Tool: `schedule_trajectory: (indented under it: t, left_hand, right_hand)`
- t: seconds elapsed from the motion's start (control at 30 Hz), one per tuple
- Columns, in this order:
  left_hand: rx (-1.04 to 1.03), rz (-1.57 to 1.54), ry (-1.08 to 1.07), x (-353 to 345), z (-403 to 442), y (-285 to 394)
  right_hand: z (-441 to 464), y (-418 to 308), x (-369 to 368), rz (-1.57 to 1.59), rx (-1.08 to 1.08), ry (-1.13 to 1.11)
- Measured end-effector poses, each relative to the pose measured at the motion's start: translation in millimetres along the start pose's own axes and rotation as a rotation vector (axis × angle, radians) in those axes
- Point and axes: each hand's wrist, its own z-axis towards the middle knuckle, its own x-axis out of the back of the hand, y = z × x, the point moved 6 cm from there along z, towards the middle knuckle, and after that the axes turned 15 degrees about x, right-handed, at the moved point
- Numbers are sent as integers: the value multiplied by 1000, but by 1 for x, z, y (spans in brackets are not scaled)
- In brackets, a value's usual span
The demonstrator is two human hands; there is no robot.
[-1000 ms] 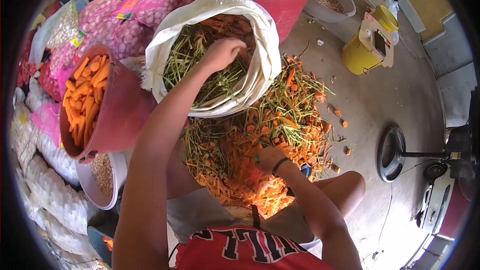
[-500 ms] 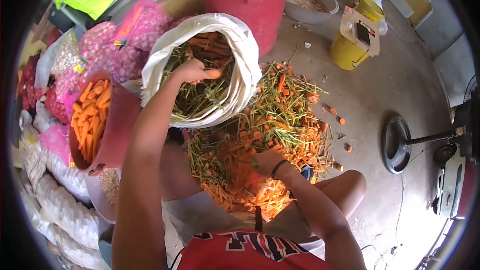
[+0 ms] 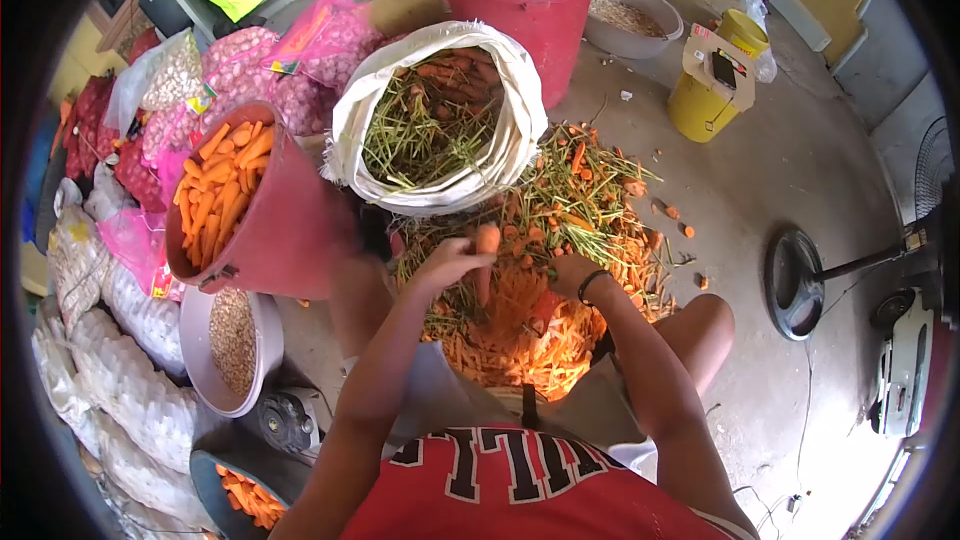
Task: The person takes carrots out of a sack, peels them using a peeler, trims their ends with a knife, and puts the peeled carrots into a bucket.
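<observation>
My left hand (image 3: 450,263) is closed around a carrot (image 3: 487,239), held over the pile of peelings in front of the sack. Beside it, my right hand (image 3: 575,275), with a dark band at the wrist, is closed over the pile; what it grips is too blurred to make out. Beneath both hands lies a heap of orange carrot peelings (image 3: 545,365), mixed with green stalks (image 3: 560,205) and cut carrot ends. A white sack (image 3: 345,135) of unpeeled carrots and stalks stands just beyond my left hand.
To the left, a tilted red bucket (image 3: 290,210) holds peeled carrots. A bowl (image 3: 265,360) and filled sacks (image 3: 130,380) sit nearby. At the back stands a large red tub (image 3: 550,30); right are a yellow bucket (image 3: 695,110) and a fan base (image 3: 795,285).
My left hand has come out of the sack with a carrot, down towards my right hand. The view has shifted, showing more of the left side.
</observation>
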Motion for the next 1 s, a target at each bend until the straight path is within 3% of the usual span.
schedule_trajectory:
  t: [0.03, 0.13, 0.23, 0.27, 0.37, 0.4, 0.5, 0.7, 0.87, 1.0]
  left_hand:
    - [77, 72, 1, -7, 2, -10]
    - [-31, -107, -10, -9, -8, -6]
    - [-351, -601, -202, 5, -60, 27]
    - [-530, -797, -463, 13, -73, 28]
    - [-635, -931, -519, 19, -93, 30]
    - [-323, -999, -356, 26, -70, 17]
    - [-378, -777, -89, 15, -56, 2]
    - [-385, -586, 133, -19, -47, 0]
    - [-481, -206, 357, -27, -50, 8]
    - [-636, -18, 426, -35, -49, 7]
  right_hand:
    - [-2, 1, -3, 16, -18, -27]
    - [-12, 5, -3, 33, -36, -26]
    - [-26, 12, 9, -22, -24, 76]
    - [-27, 18, 9, -27, -47, 90]
    - [-20, 29, 3, 7, -35, 159]
    - [-19, 24, 5, 19, -15, 183]
    - [-7, 17, 5, 43, 81, 329]
    - [-24, -56, 34, 120, 343, 659]
    - [-18, -78, 32, 53, 412, 652]
    - [-5, -57, 21, 15, 211, 482]
